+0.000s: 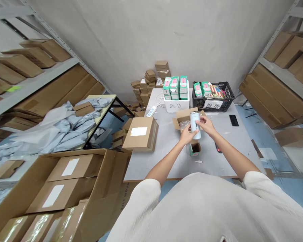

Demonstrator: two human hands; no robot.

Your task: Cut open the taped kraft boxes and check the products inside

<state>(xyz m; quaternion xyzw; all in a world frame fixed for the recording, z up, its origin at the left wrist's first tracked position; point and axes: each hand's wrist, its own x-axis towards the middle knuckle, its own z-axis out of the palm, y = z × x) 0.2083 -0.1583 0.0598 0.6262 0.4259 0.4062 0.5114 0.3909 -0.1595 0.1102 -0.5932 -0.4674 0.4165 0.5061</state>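
Head view: left grip (187, 136), right grip (206, 126) closed around glossy white can (195, 125), over open cardboard box (184, 116).

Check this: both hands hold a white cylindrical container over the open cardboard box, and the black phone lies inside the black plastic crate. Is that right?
No, the black phone isn't in the crate: the head view shows it lying on the grey table, right of the crate. The rest stands: the left hand and right hand hold the white cylindrical container over the open cardboard box.
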